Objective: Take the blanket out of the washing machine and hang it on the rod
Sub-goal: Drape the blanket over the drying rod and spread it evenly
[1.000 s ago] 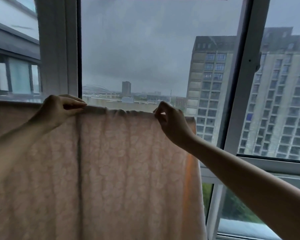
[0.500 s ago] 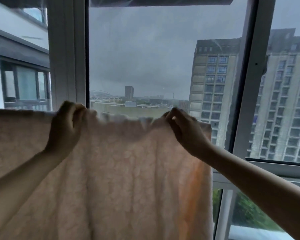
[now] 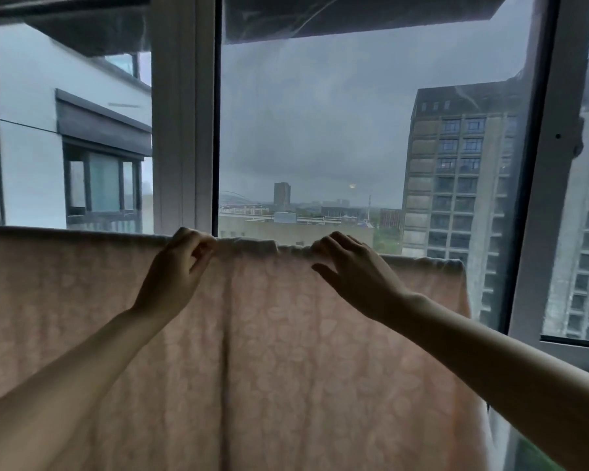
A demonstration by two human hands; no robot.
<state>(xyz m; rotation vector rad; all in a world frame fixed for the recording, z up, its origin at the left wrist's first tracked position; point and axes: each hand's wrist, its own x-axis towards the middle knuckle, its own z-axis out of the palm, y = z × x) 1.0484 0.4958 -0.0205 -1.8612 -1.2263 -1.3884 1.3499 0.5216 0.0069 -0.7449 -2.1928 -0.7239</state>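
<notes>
A pale peach-pink blanket (image 3: 286, 351) of soft, nubby fabric, embossed with a faint leaf-like pattern, hangs as a broad sheet across the lower half of the view, its top fold running level in front of a large white-framed window (image 3: 184, 130); the rod it is draped over is hidden under the fold. The cloth bunches into small gathers along the top between the two hands, and a shadowed vertical crease drops down its middle. The left hand (image 3: 176, 270) reaches up from the lower left on a bare forearm, its fingers curled and pinching the top fold of the blanket. The right hand (image 3: 351, 270) comes in from the lower right, palm towards the cloth, fingers spread and only lightly bent, their tips resting on the gathered top edge, with the thumb held apart below. Half a second earlier the right hand was pinching that edge with curled fingers; it has since loosened into a flat touch, while the left keeps its grip. The top edge, ruffled and lifted then, lies straighter now. Beyond the glass stand grey tower blocks (image 3: 456, 198) under dull cloud.
</notes>
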